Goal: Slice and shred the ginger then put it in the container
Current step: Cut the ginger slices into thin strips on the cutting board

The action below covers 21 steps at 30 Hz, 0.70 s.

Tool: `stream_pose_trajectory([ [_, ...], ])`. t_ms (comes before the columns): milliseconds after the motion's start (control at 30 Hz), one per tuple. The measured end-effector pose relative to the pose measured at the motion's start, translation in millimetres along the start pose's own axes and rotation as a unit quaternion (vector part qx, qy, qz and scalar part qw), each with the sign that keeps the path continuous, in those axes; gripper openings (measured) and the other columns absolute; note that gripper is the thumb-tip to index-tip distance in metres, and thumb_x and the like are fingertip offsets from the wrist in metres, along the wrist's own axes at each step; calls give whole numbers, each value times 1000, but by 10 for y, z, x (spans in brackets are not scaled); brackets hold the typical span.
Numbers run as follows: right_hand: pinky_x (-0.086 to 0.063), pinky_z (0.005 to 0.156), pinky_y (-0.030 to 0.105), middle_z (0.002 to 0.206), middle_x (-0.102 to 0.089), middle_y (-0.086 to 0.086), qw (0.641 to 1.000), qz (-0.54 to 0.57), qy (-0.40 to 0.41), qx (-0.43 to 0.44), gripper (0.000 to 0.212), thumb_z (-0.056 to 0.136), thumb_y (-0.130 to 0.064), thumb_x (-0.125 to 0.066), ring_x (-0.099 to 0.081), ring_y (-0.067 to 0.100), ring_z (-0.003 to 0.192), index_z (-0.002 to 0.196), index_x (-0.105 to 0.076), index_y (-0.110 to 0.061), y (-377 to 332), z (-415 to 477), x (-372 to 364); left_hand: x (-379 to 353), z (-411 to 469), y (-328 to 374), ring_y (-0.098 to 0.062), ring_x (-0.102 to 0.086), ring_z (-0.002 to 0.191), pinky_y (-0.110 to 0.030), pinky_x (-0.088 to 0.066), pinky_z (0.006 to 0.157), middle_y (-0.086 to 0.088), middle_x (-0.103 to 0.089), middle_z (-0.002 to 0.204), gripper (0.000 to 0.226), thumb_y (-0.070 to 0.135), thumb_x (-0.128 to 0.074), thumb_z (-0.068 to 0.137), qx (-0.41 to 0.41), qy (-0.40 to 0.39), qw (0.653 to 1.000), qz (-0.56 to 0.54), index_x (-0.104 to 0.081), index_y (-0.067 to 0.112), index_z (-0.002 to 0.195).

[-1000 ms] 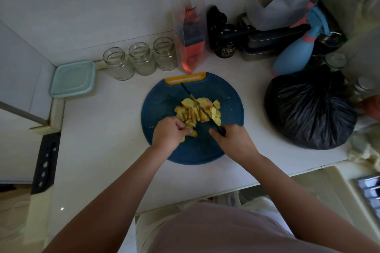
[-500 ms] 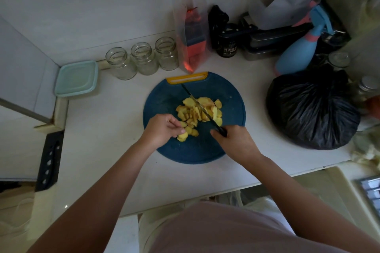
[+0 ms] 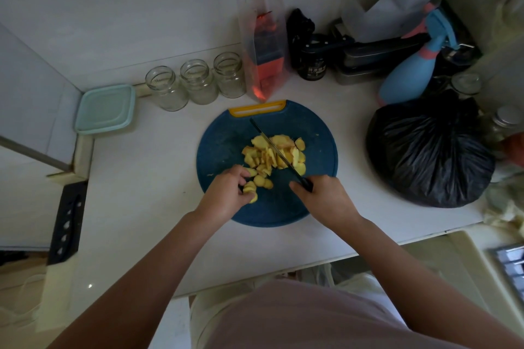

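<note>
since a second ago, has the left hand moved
Yes: the left hand, holding ginger, has slid a little left and nearer the person, away from the yellow handle of the board.

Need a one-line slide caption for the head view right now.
Left hand pinches a few ginger slices on the blue cutting board while the right hand holds the knife over the pile.

Home kitchen: counter (image 3: 147, 178), jars (image 3: 198, 81), cutting board (image 3: 226, 144).
</note>
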State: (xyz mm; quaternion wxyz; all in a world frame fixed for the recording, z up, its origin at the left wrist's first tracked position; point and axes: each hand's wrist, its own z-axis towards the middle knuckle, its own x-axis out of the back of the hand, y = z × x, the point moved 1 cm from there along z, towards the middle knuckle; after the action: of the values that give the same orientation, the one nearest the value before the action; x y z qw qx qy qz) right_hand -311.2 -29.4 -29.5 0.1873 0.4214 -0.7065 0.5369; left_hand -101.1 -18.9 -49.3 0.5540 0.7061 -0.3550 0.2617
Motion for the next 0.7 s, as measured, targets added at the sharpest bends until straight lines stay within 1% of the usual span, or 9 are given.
stream_pose_trajectory([
  [100,-31,48,21,59,-48,0,1000,4,4,0,41,99,-40,-49,-45,11,54,70,-53,-11,6,-3,-9,-24,-29,5,-16,-59,72,-18,-45,67,-4,-52,99,29,10,-74,79,-29,7,999,12,-65,6,106],
  [200,-30,47,20,59,-47,0,1000,4,3,2,41,99,-40,-49,-44,10,53,69,-52,-11,8,-7,-13,-52,-80,-14,-14,-58,69,-6,-38,61,-1,-52,96,22,9,-74,79,-55,18,998,18,-68,7,100],
  [233,-30,47,20,59,-47,0,1000,3,3,2,41,99,-40,-49,-44,10,53,69,-52,-11,7,-10,-14,-61,-101,-19,-12,-57,68,-4,-37,59,0,-54,94,19,10,-74,80,-62,20,998,18,-68,7,98],
  [333,-35,48,20,60,-51,1,999,33,-9,2,44,97,-45,-49,-48,11,53,70,-53,-11,-13,-25,-15,-46,-155,-34,-8,-57,68,-8,-40,60,1,-61,86,12,11,-73,81,-69,33,997,-2,-67,10,91],
  [400,-41,49,23,58,-52,3,996,79,-47,-12,52,95,-54,-47,-50,11,48,67,-52,-10,-57,-40,-15,65,-170,-70,-7,-60,68,-16,-47,62,3,-63,82,10,11,-73,81,-52,81,995,-32,-65,11,89],
  [467,-41,45,23,52,-50,5,985,127,-108,-35,61,93,-61,-43,-48,13,39,61,-48,-10,-124,-58,-30,235,-157,-169,-9,-62,69,-20,-50,64,2,-66,80,12,9,-73,80,-23,153,986,-64,-64,13,86],
  [567,-37,41,21,47,-43,3,956,206,-200,-65,65,92,-66,-39,-40,14,36,56,-42,-12,-233,-76,-129,468,-167,-395,-6,-61,69,-13,-47,65,-3,-67,87,17,5,-74,79,30,248,964,-88,-60,15,84],
  [633,-34,39,20,46,-38,0,937,233,-246,-80,63,92,-66,-37,-36,12,35,56,-39,-14,-276,-82,-228,508,-174,-500,-2,-59,69,-10,-44,64,-7,-65,90,19,4,-74,78,47,269,958,-86,-59,14,83],
  [700,-32,39,20,46,-36,-1,928,231,-283,-79,62,93,-66,-36,-33,11,35,58,-38,-15,-331,-76,-345,514,-212,-575,-1,-58,68,-8,-43,63,-10,-63,90,20,3,-75,78,48,285,954,-80,-58,13,81],
])
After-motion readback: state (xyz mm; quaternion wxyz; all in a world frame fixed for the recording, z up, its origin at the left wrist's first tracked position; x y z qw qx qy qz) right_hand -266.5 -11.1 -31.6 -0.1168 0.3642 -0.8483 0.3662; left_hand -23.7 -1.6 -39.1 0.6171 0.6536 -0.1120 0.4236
